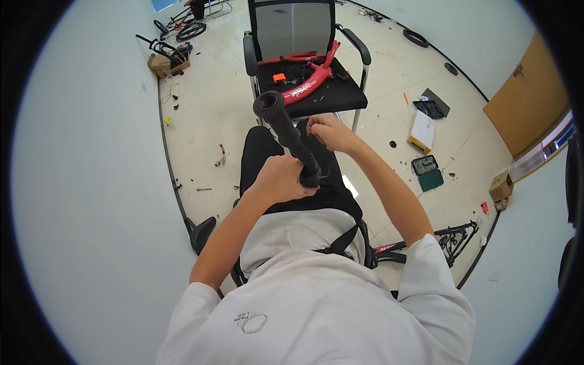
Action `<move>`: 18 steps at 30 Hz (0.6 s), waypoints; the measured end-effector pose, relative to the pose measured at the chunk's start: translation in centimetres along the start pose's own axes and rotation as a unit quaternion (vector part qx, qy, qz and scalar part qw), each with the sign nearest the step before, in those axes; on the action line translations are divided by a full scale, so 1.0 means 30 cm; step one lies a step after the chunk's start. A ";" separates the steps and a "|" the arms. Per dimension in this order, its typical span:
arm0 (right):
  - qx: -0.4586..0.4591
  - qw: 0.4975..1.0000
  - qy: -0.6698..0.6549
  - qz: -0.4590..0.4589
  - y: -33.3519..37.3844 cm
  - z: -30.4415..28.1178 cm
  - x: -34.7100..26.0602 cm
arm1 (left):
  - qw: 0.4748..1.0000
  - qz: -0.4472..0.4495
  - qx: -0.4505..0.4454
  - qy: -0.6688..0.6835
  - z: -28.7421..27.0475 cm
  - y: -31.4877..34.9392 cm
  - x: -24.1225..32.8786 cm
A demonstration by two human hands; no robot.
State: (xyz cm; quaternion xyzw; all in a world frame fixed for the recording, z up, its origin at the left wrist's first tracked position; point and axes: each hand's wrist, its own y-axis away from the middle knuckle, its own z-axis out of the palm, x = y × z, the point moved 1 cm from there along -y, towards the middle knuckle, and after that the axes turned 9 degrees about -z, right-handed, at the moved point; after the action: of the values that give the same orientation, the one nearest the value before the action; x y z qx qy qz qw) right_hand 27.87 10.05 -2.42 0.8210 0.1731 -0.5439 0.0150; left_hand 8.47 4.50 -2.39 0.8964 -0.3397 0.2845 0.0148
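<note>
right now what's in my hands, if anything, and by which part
Your left hand holds a black tube near its lower end, away from the wide open end. Whether your curled right hand holds anything cannot be told.

Pale walls (91, 170) meet a cream tiled floor (213, 97); a black chair (292, 30) stands ahead; a brown door (528, 103) is at right.

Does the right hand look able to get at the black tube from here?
Probably yes: the right hand is close beside the black tube, with no visible obstacle between. The left hand grips the tube's near end, leaving the upper part exposed. Whether the right hand's curled fingers hold anything is unclear.
</note>
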 end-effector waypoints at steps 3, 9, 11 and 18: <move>-0.025 0.986 -0.097 0.132 0.032 0.040 0.086 | 1.000 -0.003 -0.003 0.015 0.033 0.009 -0.027; -0.056 0.962 -0.181 0.197 0.122 0.096 0.179 | 1.000 0.008 -0.002 0.022 0.023 0.007 -0.010; -0.029 0.965 -0.188 0.181 0.151 0.070 0.092 | 0.999 0.031 0.027 0.015 -0.023 0.028 0.017; -0.022 0.935 -0.311 0.167 0.283 -0.002 0.000 | 0.931 0.201 0.286 -0.101 -0.198 0.106 0.090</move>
State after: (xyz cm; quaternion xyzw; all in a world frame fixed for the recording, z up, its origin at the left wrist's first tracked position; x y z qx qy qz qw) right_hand 30.47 2.07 -3.78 0.6276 0.0321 -0.7576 0.1765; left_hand 5.17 1.75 3.47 0.7996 -0.4163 0.2748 -0.3344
